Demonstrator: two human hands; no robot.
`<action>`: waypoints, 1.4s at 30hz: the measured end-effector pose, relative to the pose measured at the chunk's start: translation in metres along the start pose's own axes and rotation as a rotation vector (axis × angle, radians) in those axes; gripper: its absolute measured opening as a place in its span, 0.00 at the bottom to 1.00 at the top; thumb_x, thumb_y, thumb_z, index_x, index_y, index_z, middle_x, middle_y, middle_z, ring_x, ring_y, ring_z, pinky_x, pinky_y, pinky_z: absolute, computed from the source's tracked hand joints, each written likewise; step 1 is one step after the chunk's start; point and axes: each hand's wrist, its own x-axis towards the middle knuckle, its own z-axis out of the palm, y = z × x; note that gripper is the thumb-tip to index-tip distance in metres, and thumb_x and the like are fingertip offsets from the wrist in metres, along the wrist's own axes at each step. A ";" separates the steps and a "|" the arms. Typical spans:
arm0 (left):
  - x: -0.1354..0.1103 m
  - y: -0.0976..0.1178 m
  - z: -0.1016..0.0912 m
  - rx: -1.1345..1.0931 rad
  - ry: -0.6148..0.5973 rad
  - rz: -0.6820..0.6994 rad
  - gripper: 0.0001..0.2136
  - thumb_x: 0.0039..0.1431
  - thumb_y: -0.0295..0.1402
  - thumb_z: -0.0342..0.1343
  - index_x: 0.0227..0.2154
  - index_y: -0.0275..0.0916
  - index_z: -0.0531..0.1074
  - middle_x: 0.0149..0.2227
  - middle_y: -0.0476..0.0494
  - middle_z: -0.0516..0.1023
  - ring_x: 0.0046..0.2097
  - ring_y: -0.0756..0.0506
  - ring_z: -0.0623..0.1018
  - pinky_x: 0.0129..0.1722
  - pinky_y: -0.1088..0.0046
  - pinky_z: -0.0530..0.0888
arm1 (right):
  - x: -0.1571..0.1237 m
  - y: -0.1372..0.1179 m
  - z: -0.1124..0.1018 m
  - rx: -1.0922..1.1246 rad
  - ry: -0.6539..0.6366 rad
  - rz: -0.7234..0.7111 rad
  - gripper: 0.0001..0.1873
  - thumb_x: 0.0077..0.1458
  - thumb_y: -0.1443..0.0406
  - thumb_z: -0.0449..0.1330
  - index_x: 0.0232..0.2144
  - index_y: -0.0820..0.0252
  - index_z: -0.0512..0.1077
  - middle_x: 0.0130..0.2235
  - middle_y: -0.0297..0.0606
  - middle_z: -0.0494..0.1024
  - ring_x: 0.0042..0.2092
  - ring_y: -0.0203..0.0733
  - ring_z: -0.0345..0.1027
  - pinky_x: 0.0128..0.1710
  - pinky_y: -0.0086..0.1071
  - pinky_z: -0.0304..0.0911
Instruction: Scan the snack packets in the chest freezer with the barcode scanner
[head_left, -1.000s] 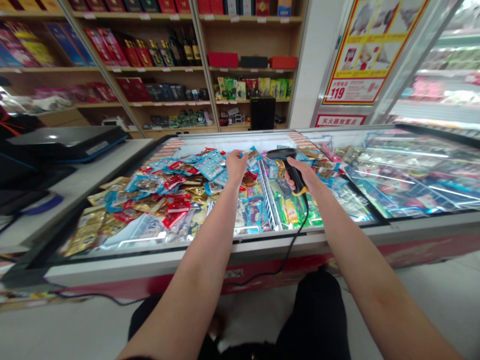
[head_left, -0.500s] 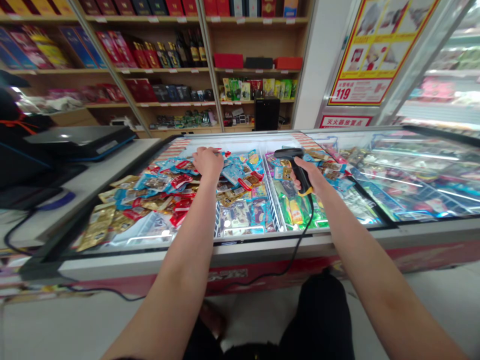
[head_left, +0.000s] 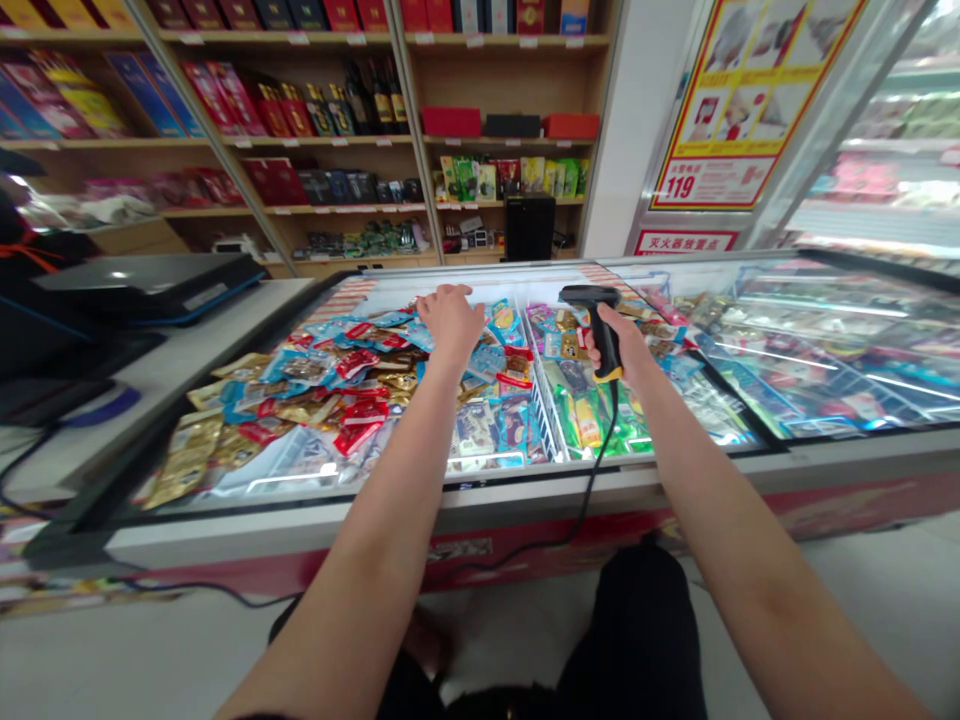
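My left hand (head_left: 450, 322) lies spread over blue and silver snack packets (head_left: 390, 375) in the left compartment of a lit chest freezer (head_left: 480, 515), and I see nothing held in it. My right hand (head_left: 619, 345) grips a black handheld barcode scanner (head_left: 600, 325) with a yellow band near its base. The scanner's head points forward over green and blue packets (head_left: 592, 420) in the compartment to the right of a white wire divider (head_left: 544, 410). Its black cable (head_left: 592, 480) hangs over the freezer's front rim.
A white counter (head_left: 150, 400) on the left holds a dark flat device (head_left: 146, 285). Glass lids (head_left: 825, 350) cover the freezer's right end. Wooden shelves (head_left: 322, 140) of boxes and bottles stand behind it, and a glass-fronted fridge (head_left: 885, 150) stands at the right.
My left hand has moved right across the packets. My right hand has shifted slightly right, and the scanner now stands more upright.
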 end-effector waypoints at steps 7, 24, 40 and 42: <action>-0.026 0.058 0.053 -0.005 -0.346 0.236 0.17 0.58 0.37 0.57 0.50 0.41 0.75 0.52 0.37 0.75 0.56 0.36 0.72 0.58 0.60 0.65 | 0.002 -0.001 -0.002 0.050 0.082 -0.041 0.22 0.57 0.46 0.61 0.30 0.58 0.65 0.17 0.31 0.70 0.14 0.32 0.59 0.11 0.25 0.57; -0.034 0.061 0.087 -0.068 -0.582 0.288 0.34 0.45 0.42 0.68 0.58 0.39 0.70 0.55 0.34 0.74 0.59 0.33 0.71 0.57 0.62 0.67 | 0.009 0.001 -0.006 0.048 0.116 -0.063 0.22 0.57 0.45 0.60 0.32 0.57 0.66 0.17 0.29 0.70 0.14 0.33 0.61 0.12 0.26 0.58; -0.013 0.040 0.085 -0.975 -0.296 -0.424 0.11 0.46 0.21 0.58 0.18 0.40 0.62 0.17 0.55 0.60 0.26 0.50 0.72 0.34 0.68 0.80 | 0.010 0.003 -0.008 0.059 0.090 -0.049 0.22 0.56 0.45 0.62 0.33 0.57 0.66 0.17 0.29 0.70 0.14 0.34 0.61 0.11 0.26 0.58; -0.013 0.039 0.083 -1.100 -0.286 -0.538 0.10 0.44 0.19 0.58 0.21 0.39 0.63 0.19 0.56 0.62 0.27 0.52 0.72 0.35 0.69 0.80 | 0.009 0.004 -0.006 0.052 0.055 -0.026 0.22 0.55 0.45 0.63 0.33 0.57 0.67 0.17 0.30 0.70 0.14 0.34 0.61 0.11 0.26 0.58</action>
